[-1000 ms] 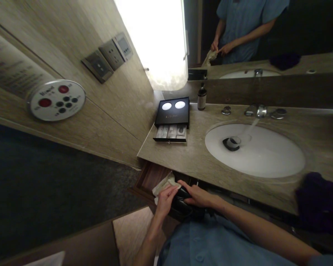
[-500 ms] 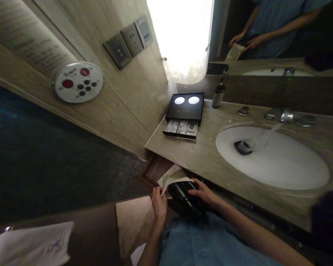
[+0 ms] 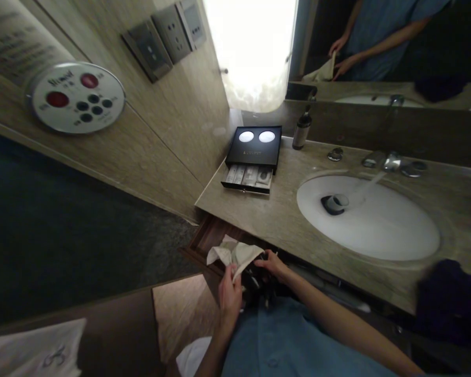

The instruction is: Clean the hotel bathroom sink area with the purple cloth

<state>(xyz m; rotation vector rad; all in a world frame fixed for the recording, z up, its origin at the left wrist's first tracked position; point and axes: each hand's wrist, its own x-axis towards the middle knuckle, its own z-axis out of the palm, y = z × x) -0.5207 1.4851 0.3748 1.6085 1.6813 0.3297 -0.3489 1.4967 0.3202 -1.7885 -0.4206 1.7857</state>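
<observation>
A cream cloth bag (image 3: 241,254) is held low in front of me, above the open drawer. My left hand (image 3: 231,293) pinches its near edge between thumb and fingers. At the bag's right corner is my right hand (image 3: 273,264), its fingers closed on the rim. Just below the bag mouth shows a glossy black appliance, perhaps a hair dryer (image 3: 253,280), close against the blue shirt. The bag and my hands cover part of it, so its full shape is hidden. In the mirror the same hands and bag appear.
The wooden drawer (image 3: 204,238) juts from under the stone counter (image 3: 259,212). A black box (image 3: 255,146) with its tray pulled out and a pump bottle (image 3: 302,130) stand there. Water runs into the sink (image 3: 392,230), where a cup (image 3: 339,201) lies. Dark cloth (image 3: 451,298) hangs at right.
The bag has come further over the black appliance, hiding more of it. My left hand has shifted slightly down, and the right hand now sits at the bag's corner. The view has moved a little.
</observation>
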